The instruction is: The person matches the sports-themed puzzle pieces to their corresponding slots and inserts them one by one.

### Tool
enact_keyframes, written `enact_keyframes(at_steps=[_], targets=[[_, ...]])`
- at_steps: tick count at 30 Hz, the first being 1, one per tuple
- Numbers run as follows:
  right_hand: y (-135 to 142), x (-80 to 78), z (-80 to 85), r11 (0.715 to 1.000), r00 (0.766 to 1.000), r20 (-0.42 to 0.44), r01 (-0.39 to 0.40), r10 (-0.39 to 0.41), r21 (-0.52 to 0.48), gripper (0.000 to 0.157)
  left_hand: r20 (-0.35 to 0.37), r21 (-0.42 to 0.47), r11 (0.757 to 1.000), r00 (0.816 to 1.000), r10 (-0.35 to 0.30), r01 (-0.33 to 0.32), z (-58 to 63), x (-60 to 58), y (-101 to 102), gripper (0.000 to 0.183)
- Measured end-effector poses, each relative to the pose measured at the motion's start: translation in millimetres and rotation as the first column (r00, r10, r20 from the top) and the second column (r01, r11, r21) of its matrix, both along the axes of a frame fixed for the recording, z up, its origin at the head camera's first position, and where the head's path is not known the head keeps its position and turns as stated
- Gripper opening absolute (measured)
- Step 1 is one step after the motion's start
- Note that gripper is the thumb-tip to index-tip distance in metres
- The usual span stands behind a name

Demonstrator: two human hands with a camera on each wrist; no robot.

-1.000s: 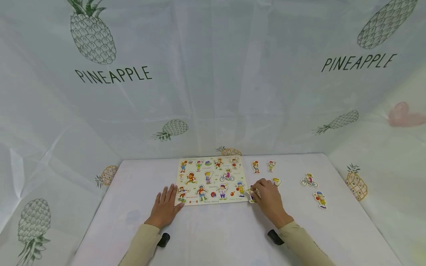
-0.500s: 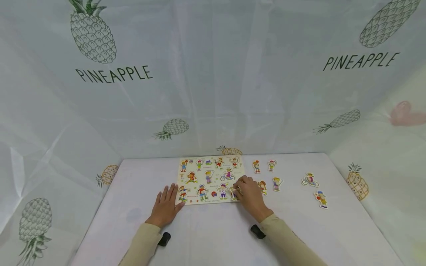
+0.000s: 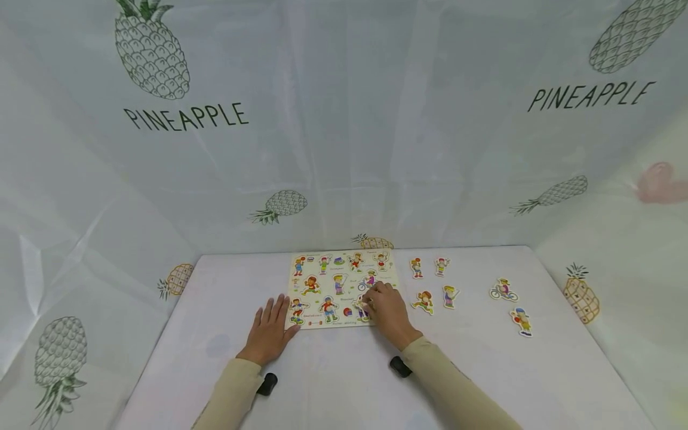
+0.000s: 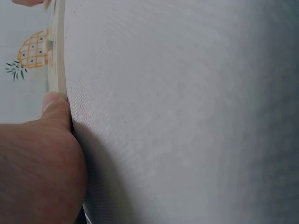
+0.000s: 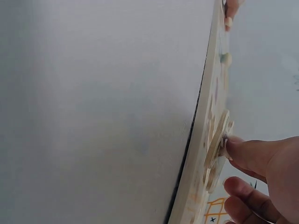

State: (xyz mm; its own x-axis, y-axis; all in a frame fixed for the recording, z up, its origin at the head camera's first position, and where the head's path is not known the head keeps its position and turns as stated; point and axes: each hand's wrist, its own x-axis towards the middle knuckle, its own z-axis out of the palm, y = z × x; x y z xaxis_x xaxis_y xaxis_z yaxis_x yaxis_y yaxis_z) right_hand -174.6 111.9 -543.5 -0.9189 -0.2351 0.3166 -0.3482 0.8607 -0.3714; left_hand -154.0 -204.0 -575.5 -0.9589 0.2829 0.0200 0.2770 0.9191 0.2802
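A cream puzzle board [image 3: 325, 290] with printed sports figures lies on the table in the head view. My left hand [image 3: 267, 333] rests spread beside its left edge, thumb at the lower corner; in the left wrist view the thumb [image 4: 57, 109] touches the board's side. My right hand [image 3: 389, 315] pinches a wooden puzzle piece [image 3: 362, 315] shaped like a figure, over the board's lower right part. The right wrist view shows that puzzle piece [image 5: 215, 147] edge-on and tilted, its knob between thumb and fingers, close against the board face. Its picture is partly covered by the fingers.
Right of the board lie several loose pieces: a runner [image 3: 423, 302], a figure with a stick [image 3: 450, 297], a cyclist [image 3: 503, 289], a blue-capped figure [image 3: 521, 322] and two more behind. A pineapple-print cloth [image 3: 344, 179] walls the table's back and sides.
My right hand has carried the puzzle piece leftward from beside the board to over its lower right part, uncovering the runner piece. The left hand has stayed in place.
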Motion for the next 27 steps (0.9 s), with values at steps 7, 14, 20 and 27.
enact_keyframes(at_steps=[7, 14, 20, 27], targets=[[-5, -3.4, -0.3, 1.0, 1.0, 0.007, -0.003, 0.003, -0.002, 0.011, 0.015, -0.008, 1.0, 1.0, 0.007, -0.007, 3.4, 0.1, 2, 0.079], [-9, -5.7, -0.7, 1.0, 1.0, -0.008, -0.012, 0.012, 0.014, 0.015, 0.014, -0.023, 1.0, 1.0, 0.008, -0.008, 4.5, 0.3, 2, 0.08], [-13, -6.0, -2.0, 0.999, 1.0, -0.01, 0.011, -0.011, 0.047, 0.015, 0.022, -0.001, 1.0, 1.0, 0.007, -0.007, 10.7, 3.0, 4, 0.078], [-11, -5.0, -4.6, 0.998, 1.0, -0.019, 0.012, -0.011, 0.067, 0.014, 0.04, 0.01, 1.0, 0.999, 0.011, -0.011, 16.7, 5.3, 6, 0.076]])
